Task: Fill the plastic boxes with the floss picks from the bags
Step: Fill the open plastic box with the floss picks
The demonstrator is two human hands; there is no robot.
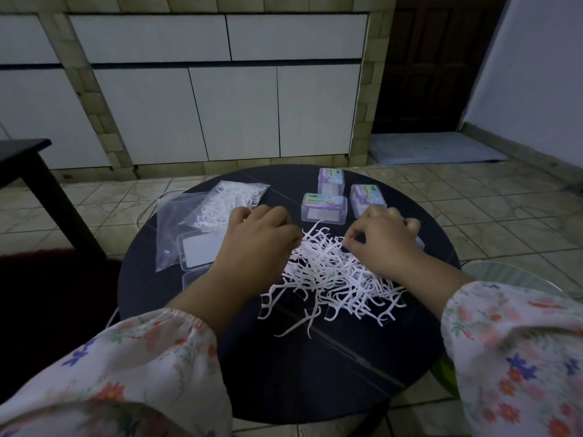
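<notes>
Floral sleeves (pixel 132 373) fill the near edge of the view, and from them both arms reach out over a round dark worktop (pixel 315 367). At its centre lies a loose heap of white floss picks (pixel 334 275), a few strays trailing toward six o'clock. Her left hand (pixel 262 238) rests knuckles-up on the heap's ten o'clock edge, fingers curled under; I cannot tell whether that grip has anything in it. Her right hand (pixel 385 238), at the heap's two o'clock edge, pinches a pick between thumb and fingertips. At ten o'clock on the worktop sits a clear bag of floss picks (pixel 227 203), overlapping an emptied clear bag (pixel 173 228). Just beside them, toward the centre, lies an open clear plastic box (pixel 202 250), partly hidden by the left forearm. Three closed plastic boxes with purple labels (pixel 325 206) cluster at twelve to one o'clock, close together. Beyond, white cabinet doors (pixel 233 111) line the wall
</notes>
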